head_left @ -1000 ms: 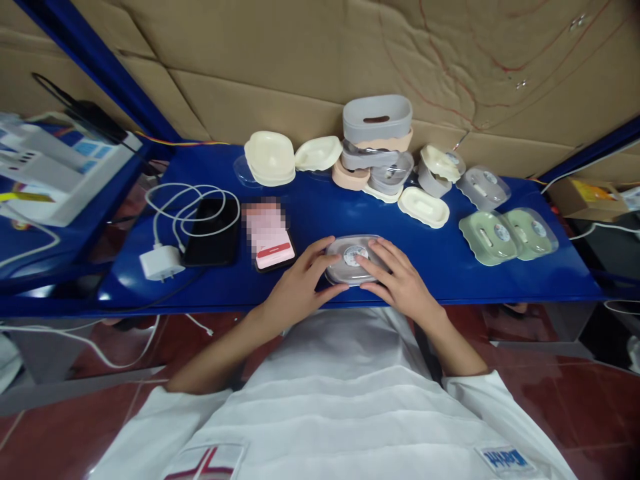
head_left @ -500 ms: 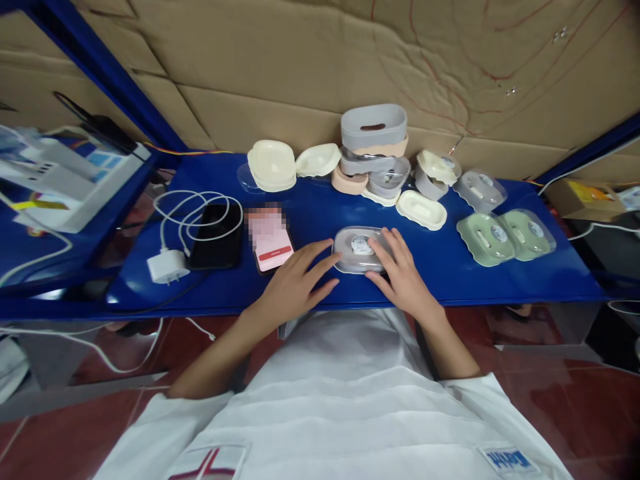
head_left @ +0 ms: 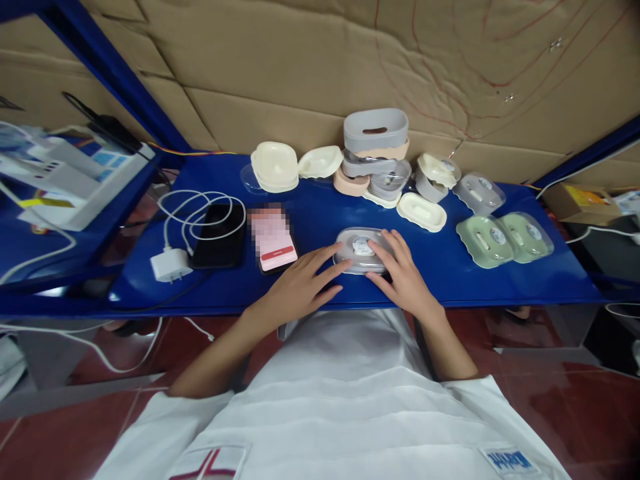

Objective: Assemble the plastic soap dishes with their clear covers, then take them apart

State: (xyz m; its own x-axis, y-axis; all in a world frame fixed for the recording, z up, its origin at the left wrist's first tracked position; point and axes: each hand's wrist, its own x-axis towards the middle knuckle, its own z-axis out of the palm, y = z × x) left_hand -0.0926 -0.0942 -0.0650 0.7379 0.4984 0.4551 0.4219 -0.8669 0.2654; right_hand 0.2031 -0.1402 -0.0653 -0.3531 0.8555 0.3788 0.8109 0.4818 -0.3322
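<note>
A grey oval soap dish with a clear lid [head_left: 353, 251] lies flat near the table's front edge, a round white label on its top. At its left side, my left hand [head_left: 303, 285] has its fingers spread, the tips reaching the lid's edge. My right hand [head_left: 403, 273] rests over the dish's right side with fingers apart, some of them on the lid close to the label. Neither hand is wrapped round the dish. Left of my left hand lies a phone [head_left: 274, 237] with a lit, partly blurred screen.
A black box-shaped device [head_left: 219, 237] lies under a coiled white cable, beside a white charger plug [head_left: 171, 265]. Cream trays [head_left: 275, 165] and a stack of grey and peach dishes [head_left: 376, 130] stand along the back. Green lidded dishes [head_left: 485, 241] sit at the right.
My left hand has shifted slightly to the right, its fingertips now over the lid's left edge. The right hand stays on the dish. The camera view has shifted a little.
</note>
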